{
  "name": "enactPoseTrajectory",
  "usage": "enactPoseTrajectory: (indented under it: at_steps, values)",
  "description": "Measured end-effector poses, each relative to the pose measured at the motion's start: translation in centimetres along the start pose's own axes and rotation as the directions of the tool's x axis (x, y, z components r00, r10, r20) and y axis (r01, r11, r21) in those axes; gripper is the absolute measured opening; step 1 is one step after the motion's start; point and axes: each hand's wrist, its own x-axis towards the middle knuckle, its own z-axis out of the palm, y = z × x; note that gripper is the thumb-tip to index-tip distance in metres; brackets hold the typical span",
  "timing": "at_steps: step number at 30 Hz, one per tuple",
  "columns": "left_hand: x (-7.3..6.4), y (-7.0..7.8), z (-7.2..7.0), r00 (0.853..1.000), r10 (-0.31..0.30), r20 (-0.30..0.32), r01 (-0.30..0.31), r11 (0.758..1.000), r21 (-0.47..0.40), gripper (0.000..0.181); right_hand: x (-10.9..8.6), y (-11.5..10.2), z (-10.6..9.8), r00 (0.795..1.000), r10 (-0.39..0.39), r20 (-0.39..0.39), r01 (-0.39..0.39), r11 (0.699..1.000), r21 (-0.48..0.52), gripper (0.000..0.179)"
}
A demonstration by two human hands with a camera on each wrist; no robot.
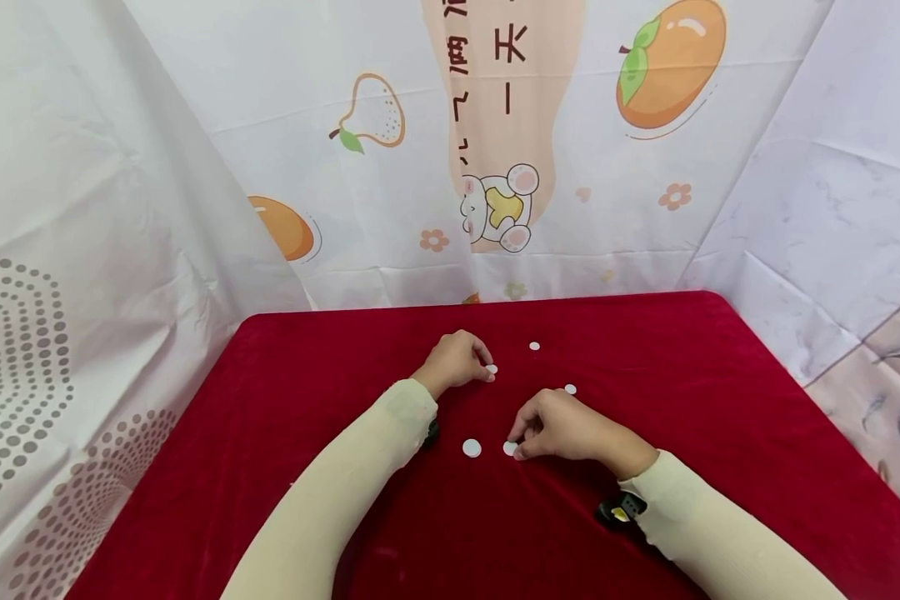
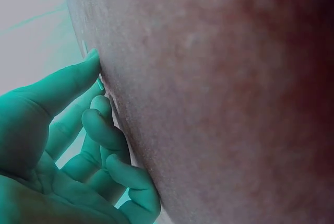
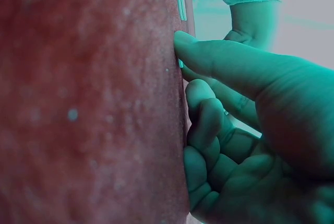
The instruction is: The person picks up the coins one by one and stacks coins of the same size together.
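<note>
We find the left hand (image 1: 453,361) pinching one white disc (image 1: 493,369), with the right hand (image 1: 566,427) pinching a second disc (image 1: 508,448) toward 6 o'clock of it. Fingertip grips, we judge, because such thin pieces offer little but an edge. A seemingly doubled disc (image 1: 472,448) lies at the second's 9 o'clock, perhaps for easy stacking. The red cloth (image 1: 630,342) likely limits sliding. We observe no container.

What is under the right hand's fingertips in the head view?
A white disc on the red cloth, its left part showing. The right hand covers the rest; anything beneath the disc cannot be seen.
</note>
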Motion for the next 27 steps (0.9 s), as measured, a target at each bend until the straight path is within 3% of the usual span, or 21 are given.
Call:
enactPoseTrajectory:
  at_steps: [7, 18, 27]
  values:
    - [-0.2, -0.3, -0.3, 0.999, -0.037, 0.008, 0.038, 0.998, -0.044, 0.013, 0.1, 0.0, 0.0, 1.000, -0.011, 0.002, 0.011, 1.000, 0.007, 0.010]
    - [-1.2, -0.2, -1.3, 0.998, -0.060, -0.001, 0.060, 0.998, -0.001, 0.016, 0.1, -0.1, 0.0, 1.000, 0.011, 0.006, -0.011, 1.000, 0.009, 0.011]
    - [-2.1, -0.3, -2.1, 0.999, -0.026, -0.020, 0.026, 1.000, -0.010, 0.016, 0.0, 0.2, 0.1, 1.000, 0.016, 0.004, -0.016, 1.000, 0.003, 0.010]
